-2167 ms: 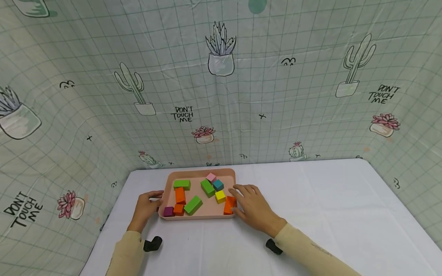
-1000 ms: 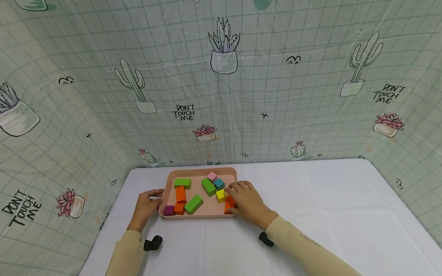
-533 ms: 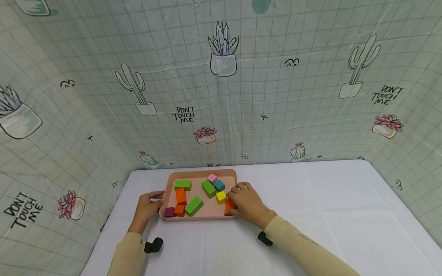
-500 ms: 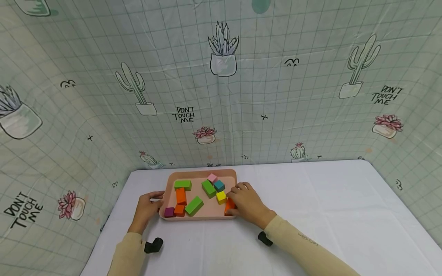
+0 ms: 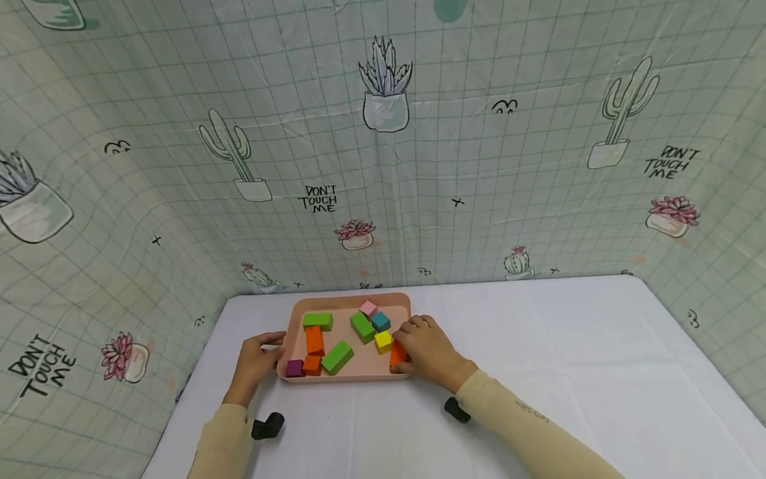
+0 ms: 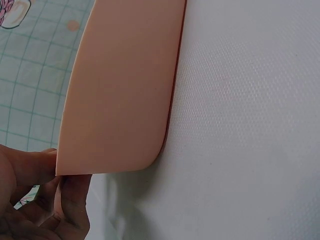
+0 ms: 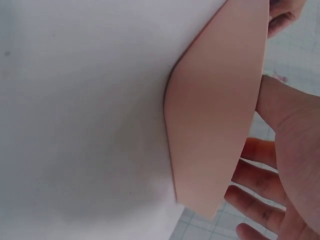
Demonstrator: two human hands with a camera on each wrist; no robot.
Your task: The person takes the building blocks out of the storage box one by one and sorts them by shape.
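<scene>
A peach-coloured tray lies on the table, holding several coloured wooden blocks. My left hand is at its left end; in the left wrist view the thumb and fingers pinch the tray's rim. Over the tray's right end, my right hand reaches in and grips an orange block between thumb and fingers, covering part of it. The right wrist view shows the thumb and fingers passing behind the tray wall, which hides the block. A yellow cube sits just left of the right fingers.
Left of the yellow cube are a green block, a blue cube and a pink cube. Farther left lie more green and orange blocks and a purple cube. Behind the table hangs a printed cloth.
My right hand has moved left and closed its fingers around the orange block at the tray's right end. The left hand has stayed at the left rim.
</scene>
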